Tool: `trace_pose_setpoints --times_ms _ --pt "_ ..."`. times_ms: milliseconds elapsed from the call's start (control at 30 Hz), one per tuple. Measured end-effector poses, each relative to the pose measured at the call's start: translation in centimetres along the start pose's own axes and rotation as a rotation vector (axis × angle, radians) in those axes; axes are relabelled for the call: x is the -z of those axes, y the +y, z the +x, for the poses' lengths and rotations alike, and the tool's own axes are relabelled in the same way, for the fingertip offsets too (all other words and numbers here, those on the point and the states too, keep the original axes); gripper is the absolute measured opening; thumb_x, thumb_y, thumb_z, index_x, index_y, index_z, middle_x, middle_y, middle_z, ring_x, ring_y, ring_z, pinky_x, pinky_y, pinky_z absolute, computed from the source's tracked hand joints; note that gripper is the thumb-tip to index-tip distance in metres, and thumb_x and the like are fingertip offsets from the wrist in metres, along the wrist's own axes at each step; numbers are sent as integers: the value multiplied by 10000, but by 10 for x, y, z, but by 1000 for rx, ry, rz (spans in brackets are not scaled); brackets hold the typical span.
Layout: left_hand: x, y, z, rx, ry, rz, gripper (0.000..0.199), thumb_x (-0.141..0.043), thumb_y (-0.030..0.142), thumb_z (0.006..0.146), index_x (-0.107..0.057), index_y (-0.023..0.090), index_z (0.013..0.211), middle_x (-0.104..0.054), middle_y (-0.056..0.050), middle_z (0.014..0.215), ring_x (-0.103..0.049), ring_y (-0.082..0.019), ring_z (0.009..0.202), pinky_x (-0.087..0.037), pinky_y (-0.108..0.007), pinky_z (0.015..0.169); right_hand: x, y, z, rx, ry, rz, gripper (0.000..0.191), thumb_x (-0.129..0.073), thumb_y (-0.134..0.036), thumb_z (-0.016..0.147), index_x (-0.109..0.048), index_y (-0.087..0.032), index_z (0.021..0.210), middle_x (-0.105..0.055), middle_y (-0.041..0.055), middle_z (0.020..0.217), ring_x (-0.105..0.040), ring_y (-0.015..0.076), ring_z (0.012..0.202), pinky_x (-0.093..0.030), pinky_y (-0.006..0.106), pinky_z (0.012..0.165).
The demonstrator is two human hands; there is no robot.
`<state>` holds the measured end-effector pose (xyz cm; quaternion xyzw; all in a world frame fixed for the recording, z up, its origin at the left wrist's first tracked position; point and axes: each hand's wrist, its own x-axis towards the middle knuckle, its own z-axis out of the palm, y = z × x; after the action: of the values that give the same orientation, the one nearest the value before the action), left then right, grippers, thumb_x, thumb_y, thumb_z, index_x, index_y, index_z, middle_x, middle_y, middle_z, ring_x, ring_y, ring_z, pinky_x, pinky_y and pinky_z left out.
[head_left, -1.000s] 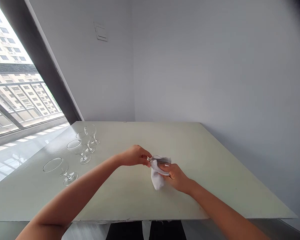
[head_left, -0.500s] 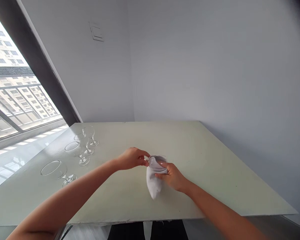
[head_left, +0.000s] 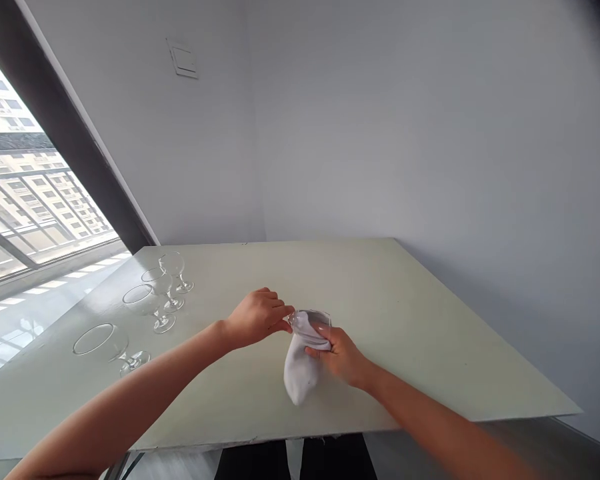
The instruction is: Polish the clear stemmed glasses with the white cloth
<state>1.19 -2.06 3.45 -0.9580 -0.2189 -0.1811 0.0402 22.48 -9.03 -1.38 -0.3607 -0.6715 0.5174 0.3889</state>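
Observation:
A clear glass [head_left: 320,317] lies on its side in the air near the middle of the table, its bowl toward the right. My left hand [head_left: 260,316] pinches its stem or base end, which the fingers mostly hide. A white cloth [head_left: 301,377] is partly at the glass's mouth and hangs down below it. With fingers and thumb closed, my right hand [head_left: 341,353] presses the cloth against the bowl.
Several clear stemmed glasses stand in a row at the left of the pale table [head_left: 380,287], the nearest glass [head_left: 103,343] beside my left forearm. Grey walls and a window at the left border the table.
My left hand has turned, its back now more to the camera. The hanging cloth has swung slightly left and bunched out. The whole view has shifted a little.

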Motion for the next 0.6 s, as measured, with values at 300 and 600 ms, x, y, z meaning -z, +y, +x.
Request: trace_pose_setpoints --times_ms 300,600 --pt "4 6 -2 471 -509 -1122 408 -511 541 740 -579 149 649 -402 31 527 -333 -74 495 -291 -225 481 55 -7 11 414 -217 -748 465 -416 -93 805 -544 -369 1155 -637 -63 1074 -603 154 918 -459 297 735" --pt "-32 7 -15 816 -148 -1532 367 -554 449 739 -619 118 883 -416 12 563 -436 -97 542 -344 -223 481 93 -2 5 177 292 -553 400 -438 -210 851 -490 -353 1221 -466 -38 1307 -460 190 1162 -440 362 895"
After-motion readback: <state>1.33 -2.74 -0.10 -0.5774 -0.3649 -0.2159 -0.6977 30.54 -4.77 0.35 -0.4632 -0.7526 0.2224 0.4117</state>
